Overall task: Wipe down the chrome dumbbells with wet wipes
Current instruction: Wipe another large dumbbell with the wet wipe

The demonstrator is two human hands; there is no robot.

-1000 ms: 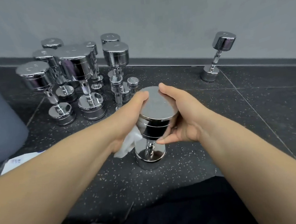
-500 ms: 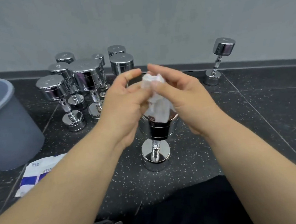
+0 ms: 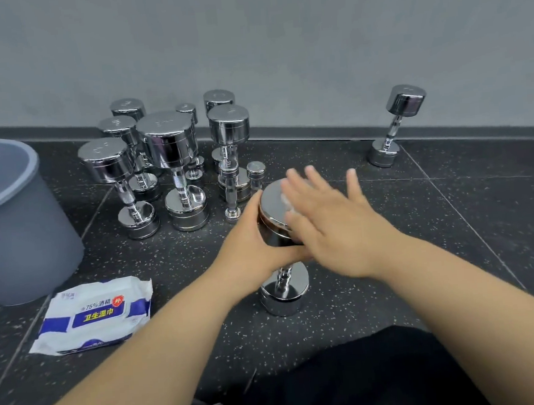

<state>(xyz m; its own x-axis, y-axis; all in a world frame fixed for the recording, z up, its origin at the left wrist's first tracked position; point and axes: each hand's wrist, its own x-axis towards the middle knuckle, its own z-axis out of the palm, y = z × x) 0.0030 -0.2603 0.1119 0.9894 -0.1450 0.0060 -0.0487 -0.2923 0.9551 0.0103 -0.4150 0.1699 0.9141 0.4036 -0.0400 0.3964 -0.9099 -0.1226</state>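
Several chrome dumbbells (image 3: 167, 146) stand on end in a tight group on a dark rubber floor (image 3: 451, 237) flecked with pale specks and cut by tile seams. The group sits far and left of centre, close to a plain grey wall (image 3: 280, 43) that meets the floor at a dark skirting strip (image 3: 302, 135). One lone dumbbell (image 3: 405, 101) stands apart at the far right, tilted a little, just in front of that strip. A grey bucket (image 3: 18, 235) fills the left edge, and a white and blue pack of wipes (image 3: 93, 312) lies flat on the floor near it. Dark clothing (image 3: 366, 378) covers the near edge.

At the centre, nearer than the group, a dumbbell (image 3: 284, 292) stands upright on its lower head. The left hand (image 3: 250, 251) is clamped on its upper head from the left, thumb and fingers curled round the rim. The right hand (image 3: 330, 226) lies flat over the top face with its fingers straight and spread apart (it is blurred). A white wet wipe (image 3: 287, 201) shows beneath the palm, pressed between the hand and the chrome face.
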